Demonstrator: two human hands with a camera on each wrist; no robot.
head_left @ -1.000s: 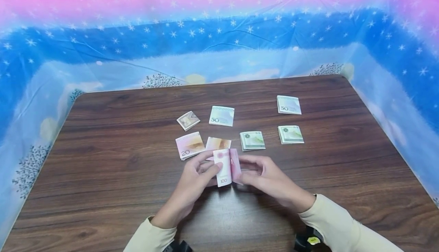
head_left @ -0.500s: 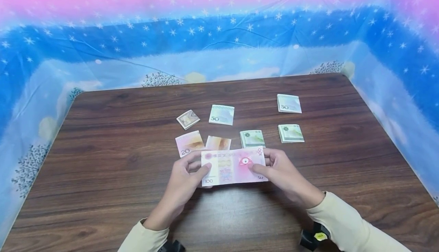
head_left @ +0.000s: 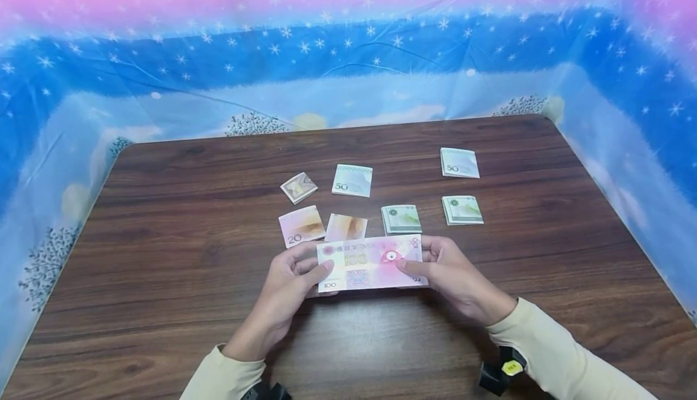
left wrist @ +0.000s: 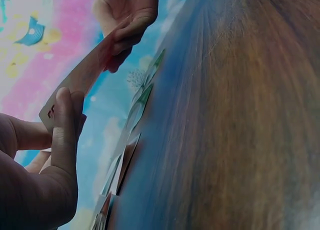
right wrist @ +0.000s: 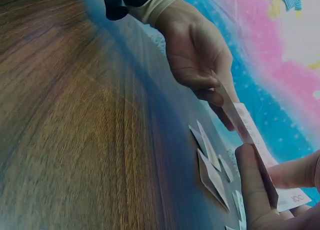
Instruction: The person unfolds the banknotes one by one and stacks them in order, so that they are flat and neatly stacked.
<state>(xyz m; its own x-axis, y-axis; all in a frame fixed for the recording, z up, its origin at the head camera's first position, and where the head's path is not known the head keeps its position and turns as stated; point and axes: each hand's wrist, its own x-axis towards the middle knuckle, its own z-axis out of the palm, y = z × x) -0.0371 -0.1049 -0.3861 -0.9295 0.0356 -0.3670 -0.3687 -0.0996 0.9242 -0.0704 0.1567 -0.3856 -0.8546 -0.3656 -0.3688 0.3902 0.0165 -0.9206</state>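
A pink banknote marked 100 (head_left: 359, 270) is spread out between both hands above the near part of the table. My left hand (head_left: 294, 276) pinches its left end, thumb on the front and fingers behind. The right hand (head_left: 454, 276) grips the other end the same way, its thumb beside a round red eye-like print. In the right wrist view the banknote (right wrist: 287, 192) shows two layers near the right fingers. Just beyond its top edge lie a folded note marked 20 (head_left: 301, 226), an orange-brown note (head_left: 347, 227) and a folded green note (head_left: 402, 218).
Farther back on the wooden table (head_left: 190, 218) are a small brown folded note (head_left: 299, 188) and a folded note marked 50 (head_left: 353, 180). To the right lie another 50 note (head_left: 460, 163) and a green note (head_left: 463, 209). A snowflake-patterned cloth (head_left: 348, 55) surrounds the table.
The 100 note, folded inward one second ago, has been unfolded to full length. The hands have moved apart with its ends, and the note has since tilted slightly.
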